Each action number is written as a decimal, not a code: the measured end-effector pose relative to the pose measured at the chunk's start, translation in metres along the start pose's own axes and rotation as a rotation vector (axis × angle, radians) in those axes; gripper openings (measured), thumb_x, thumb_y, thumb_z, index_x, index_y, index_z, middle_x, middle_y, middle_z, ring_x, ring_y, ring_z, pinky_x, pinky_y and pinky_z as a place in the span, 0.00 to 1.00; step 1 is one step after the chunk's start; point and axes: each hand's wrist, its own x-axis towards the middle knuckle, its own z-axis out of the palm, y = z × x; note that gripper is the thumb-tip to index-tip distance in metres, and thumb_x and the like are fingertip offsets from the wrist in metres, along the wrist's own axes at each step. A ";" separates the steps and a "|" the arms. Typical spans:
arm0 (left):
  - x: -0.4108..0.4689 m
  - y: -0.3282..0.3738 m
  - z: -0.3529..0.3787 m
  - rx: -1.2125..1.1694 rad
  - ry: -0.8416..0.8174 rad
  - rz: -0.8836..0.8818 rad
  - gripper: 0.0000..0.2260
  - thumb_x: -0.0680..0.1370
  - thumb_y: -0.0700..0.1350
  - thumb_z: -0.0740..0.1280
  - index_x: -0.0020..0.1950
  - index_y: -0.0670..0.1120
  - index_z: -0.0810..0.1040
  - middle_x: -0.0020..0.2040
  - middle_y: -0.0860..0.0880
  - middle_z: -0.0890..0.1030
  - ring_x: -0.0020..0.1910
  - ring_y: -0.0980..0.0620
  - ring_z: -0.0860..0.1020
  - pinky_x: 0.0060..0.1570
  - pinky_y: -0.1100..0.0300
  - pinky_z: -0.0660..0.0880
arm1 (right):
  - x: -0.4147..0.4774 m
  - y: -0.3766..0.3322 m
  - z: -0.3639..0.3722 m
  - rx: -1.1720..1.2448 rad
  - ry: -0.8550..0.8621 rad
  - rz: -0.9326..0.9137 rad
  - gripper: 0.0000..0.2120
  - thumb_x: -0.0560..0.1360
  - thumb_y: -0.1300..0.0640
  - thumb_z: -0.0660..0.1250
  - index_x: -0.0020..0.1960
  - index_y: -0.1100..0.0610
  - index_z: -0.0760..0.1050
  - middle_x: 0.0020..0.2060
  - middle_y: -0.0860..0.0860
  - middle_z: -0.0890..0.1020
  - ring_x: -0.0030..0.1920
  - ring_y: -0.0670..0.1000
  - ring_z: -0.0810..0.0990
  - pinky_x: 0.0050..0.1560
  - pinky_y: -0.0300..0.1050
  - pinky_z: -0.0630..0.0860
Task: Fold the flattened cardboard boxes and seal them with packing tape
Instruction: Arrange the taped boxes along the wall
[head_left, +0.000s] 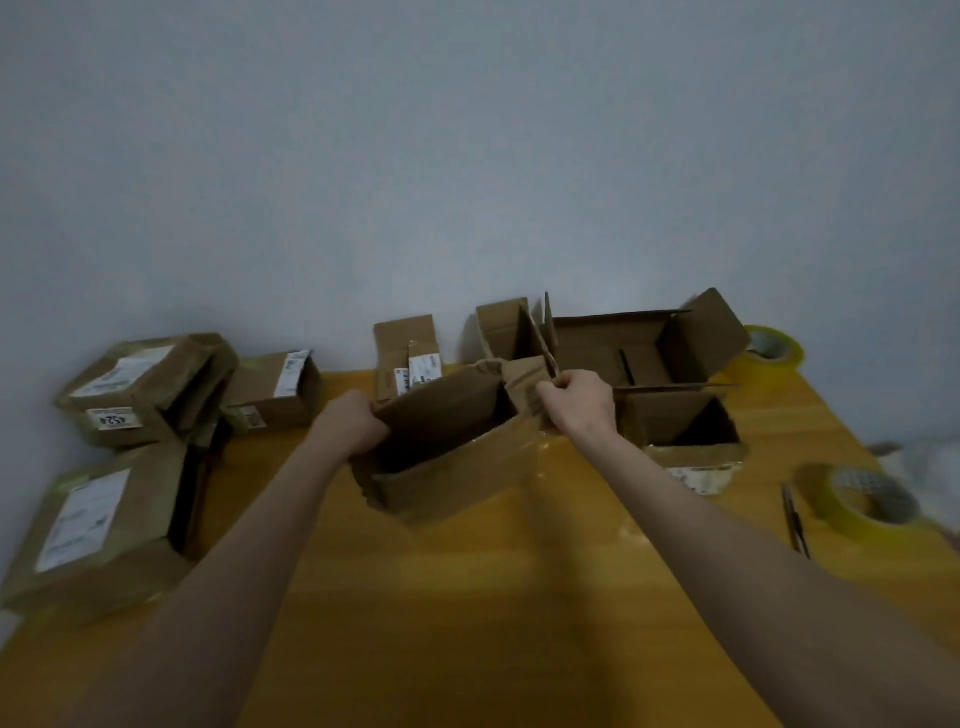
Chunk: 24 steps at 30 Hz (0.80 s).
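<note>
One yellow table (467, 613) held whole lot. Half-opened box (447, 467) sat mid-table, tilted, mouth up. Left hand (358, 421) curled over its left wall, right hand (576, 405) gripped flap (524, 376) at its right end. Tip, imo: pull walls square first, keep corners true, then fold short flaps before long ones, or seam gapes. Tape roll (862, 499) lay near right edge, well within reach

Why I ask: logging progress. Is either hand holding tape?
No: left hand and right hand grip the box; tape rolls lie on the table.
</note>
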 end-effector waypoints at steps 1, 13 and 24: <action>-0.004 0.009 -0.005 0.042 0.033 0.000 0.03 0.77 0.40 0.65 0.44 0.42 0.75 0.37 0.47 0.76 0.35 0.53 0.75 0.30 0.64 0.68 | 0.002 0.004 -0.008 0.043 -0.012 -0.006 0.10 0.77 0.56 0.65 0.38 0.56 0.77 0.33 0.53 0.82 0.35 0.51 0.83 0.42 0.49 0.83; -0.026 0.087 0.049 -0.411 -0.025 -0.050 0.14 0.77 0.42 0.67 0.62 0.39 0.75 0.44 0.47 0.76 0.42 0.51 0.76 0.37 0.60 0.76 | 0.022 0.067 -0.080 -0.047 0.031 0.145 0.11 0.78 0.54 0.65 0.39 0.57 0.76 0.33 0.53 0.82 0.32 0.50 0.83 0.39 0.48 0.83; -0.014 0.129 0.125 -0.714 -0.078 -0.210 0.14 0.81 0.47 0.61 0.64 0.41 0.71 0.56 0.41 0.76 0.55 0.42 0.76 0.51 0.48 0.79 | 0.036 0.091 -0.107 -0.313 0.094 0.187 0.14 0.79 0.48 0.62 0.55 0.58 0.76 0.48 0.56 0.81 0.45 0.57 0.80 0.41 0.50 0.78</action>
